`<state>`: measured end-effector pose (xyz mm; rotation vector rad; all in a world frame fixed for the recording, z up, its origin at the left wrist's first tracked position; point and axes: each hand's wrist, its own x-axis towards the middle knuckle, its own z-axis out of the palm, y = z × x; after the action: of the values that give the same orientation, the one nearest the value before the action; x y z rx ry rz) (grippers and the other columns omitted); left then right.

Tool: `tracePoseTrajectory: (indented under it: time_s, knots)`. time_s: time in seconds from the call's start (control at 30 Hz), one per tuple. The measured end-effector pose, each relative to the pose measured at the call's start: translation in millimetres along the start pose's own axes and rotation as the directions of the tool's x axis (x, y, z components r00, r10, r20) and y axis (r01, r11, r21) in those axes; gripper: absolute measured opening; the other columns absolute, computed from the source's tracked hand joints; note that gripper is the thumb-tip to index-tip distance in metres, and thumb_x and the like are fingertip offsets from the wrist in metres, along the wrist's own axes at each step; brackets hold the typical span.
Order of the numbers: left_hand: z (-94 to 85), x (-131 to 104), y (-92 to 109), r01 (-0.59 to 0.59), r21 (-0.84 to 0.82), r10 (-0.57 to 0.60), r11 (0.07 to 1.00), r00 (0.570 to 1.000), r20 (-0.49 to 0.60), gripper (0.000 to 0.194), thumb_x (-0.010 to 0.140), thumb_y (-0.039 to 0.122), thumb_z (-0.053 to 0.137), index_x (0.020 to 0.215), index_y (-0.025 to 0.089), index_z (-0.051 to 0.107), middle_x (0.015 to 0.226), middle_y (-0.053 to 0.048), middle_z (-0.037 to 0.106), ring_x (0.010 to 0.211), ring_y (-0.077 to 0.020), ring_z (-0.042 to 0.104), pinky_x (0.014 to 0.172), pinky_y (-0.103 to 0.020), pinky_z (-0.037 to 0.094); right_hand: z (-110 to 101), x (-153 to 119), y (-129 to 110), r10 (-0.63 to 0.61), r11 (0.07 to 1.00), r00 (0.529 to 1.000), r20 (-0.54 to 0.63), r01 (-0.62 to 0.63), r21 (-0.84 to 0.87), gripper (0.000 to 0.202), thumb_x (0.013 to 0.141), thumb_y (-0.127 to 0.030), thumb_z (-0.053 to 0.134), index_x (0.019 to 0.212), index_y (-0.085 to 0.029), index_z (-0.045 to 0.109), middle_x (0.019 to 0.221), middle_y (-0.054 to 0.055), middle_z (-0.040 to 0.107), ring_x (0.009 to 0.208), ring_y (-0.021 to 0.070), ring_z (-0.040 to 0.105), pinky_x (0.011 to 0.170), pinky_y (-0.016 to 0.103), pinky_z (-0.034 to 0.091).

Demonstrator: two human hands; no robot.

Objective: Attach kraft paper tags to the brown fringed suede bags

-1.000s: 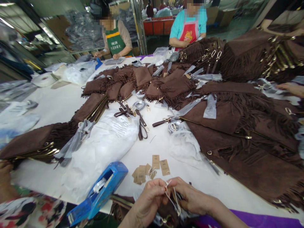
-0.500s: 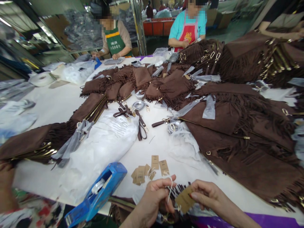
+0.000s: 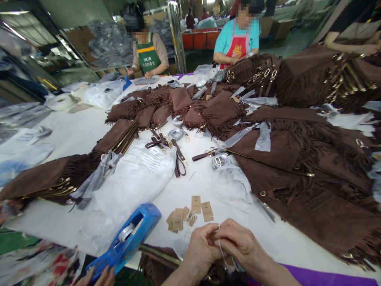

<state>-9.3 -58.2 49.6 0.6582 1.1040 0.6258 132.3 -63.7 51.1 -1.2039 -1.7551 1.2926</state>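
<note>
My left hand (image 3: 203,243) and my right hand (image 3: 242,243) meet at the table's near edge, fingers pinched together. Between them runs a thin white string (image 3: 221,248) belonging to a brown card hang tag, which is mostly hidden by my fingers. Which hand has the tag and which the string is hard to make out. Just beyond lie several loose hang tags (image 3: 177,219) with white strings. Below my hands, partly covered, is a dark brown fringed bag (image 3: 157,260) with a zipper edge and some gold-coloured metal.
Left of my hands is a blue tape dispenser (image 3: 127,234), with another person's hand (image 3: 97,277) on it. White plastic bags (image 3: 133,174), wrist straps (image 3: 179,159) and piles of brown fringed bags (image 3: 309,206) cover much of the table. Co-workers stand across it.
My hands have come together, and the tag that showed in my right hand is now mostly covered. Another person's hand has appeared on the tape dispenser. The view has shifted slightly.
</note>
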Motion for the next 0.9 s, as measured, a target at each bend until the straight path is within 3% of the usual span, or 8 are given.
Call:
tracePoseTrajectory:
  time_s: [0.13,0.27,0.43,0.57,0.67,0.77,0.83,0.9]
  knots:
    - [-7.3,-2,-1,0.028,0.048,-0.014,0.998,0.964,-0.265,0.016,0.053,0.022,0.068,0.062,0.014,0.057,0.039,0.007,0.046,0.035,-0.0044,0.032,0.037,-0.018,0.023,0,-21,13,0.07,0.997,0.955,-0.288,-0.071,0.005,0.016,0.087,-0.026,0.046,0.073,-0.021,0.054,0.07,0.0,0.049,0.063,0.0132,0.049,0.057,0.023,0.04]
    - [-17.1,1,-3,-0.177,-0.026,0.146,0.984,0.878,-0.455,0.022,0.063,0.034,0.066,0.069,0.014,0.059,0.04,0.007,0.046,0.039,-0.0059,0.038,0.042,-0.017,0.029,-6,-36,22,0.172,0.984,0.954,-0.245,-0.153,0.095,0.015,0.084,-0.034,0.049,0.084,-0.022,0.058,0.083,0.002,0.05,0.066,0.0139,0.049,0.058,0.025,0.04]
    - [-18.9,1,-8,-0.24,-0.045,0.21,0.97,0.914,-0.346,0.029,0.065,0.041,0.068,0.075,0.013,0.064,0.063,-0.001,0.061,0.058,-0.0101,0.051,0.056,-0.021,0.04,6,-12,5,0.281,0.94,0.959,-0.038,-0.267,0.213,0.024,0.076,-0.041,0.06,0.084,-0.018,0.064,0.074,0.0,0.053,0.057,0.0111,0.046,0.053,0.023,0.037]
    - [-31.3,-10,2,-0.188,0.277,0.235,0.942,0.961,-0.147,0.055,0.064,0.042,0.067,0.11,0.015,0.057,0.093,-0.009,0.064,0.078,-0.0186,0.058,0.069,-0.029,0.045,5,5,-1,0.453,0.712,0.891,0.033,-0.384,0.588,0.042,0.076,-0.055,0.055,0.064,-0.015,0.061,0.046,-0.005,0.045,0.04,0.0066,0.035,0.042,0.02,0.027]
    - [-57.3,-23,7,-0.089,0.773,0.216,0.628,0.974,-0.063,0.081,0.055,0.026,0.073,0.129,0.021,0.041,0.113,-0.011,0.06,0.099,-0.0273,0.055,0.087,-0.04,0.041,-20,1,10,0.589,0.604,0.783,-0.198,-0.265,0.751,0.042,0.067,-0.056,0.063,0.073,-0.015,0.062,0.056,-0.001,0.056,0.042,0.007,0.04,0.042,0.02,0.031]
    - [-91.0,-31,-7,-0.015,0.983,0.263,0.183,0.964,-0.034,0.047,0.065,0.012,0.057,0.112,0.022,0.056,0.111,-0.009,0.063,0.104,-0.0272,0.055,0.091,-0.042,0.039,-41,-9,23,0.538,0.828,0.691,-0.483,-0.328,0.455,0.047,0.071,-0.057,0.058,0.09,-0.014,0.063,0.07,0.006,0.062,0.05,0.014,0.051,0.046,0.027,0.041]
    - [-108.2,-27,-24,-0.109,0.994,0.347,0.018,0.933,0.097,0.03,0.07,0.01,0.05,0.095,0.022,0.061,0.096,-0.005,0.068,0.091,-0.0216,0.062,0.084,-0.034,0.044,-36,-13,24,0.209,0.934,0.734,-0.646,-0.345,-0.09,0.048,0.075,-0.051,0.055,0.105,-0.013,0.059,0.088,0.013,0.065,0.068,0.023,0.06,0.058,0.035,0.047]
    - [-112.5,-15,-37,-0.287,0.946,0.423,-0.15,0.846,0.324,0.017,0.071,0.013,0.052,0.081,0.023,0.06,0.079,0.0,0.069,0.074,-0.017,0.064,0.07,-0.026,0.047,-15,-10,22,-0.268,0.769,0.837,-0.476,-0.112,-0.63,0.044,0.079,-0.04,0.055,0.115,-0.016,0.054,0.11,0.015,0.061,0.097,0.029,0.058,0.078,0.04,0.046]
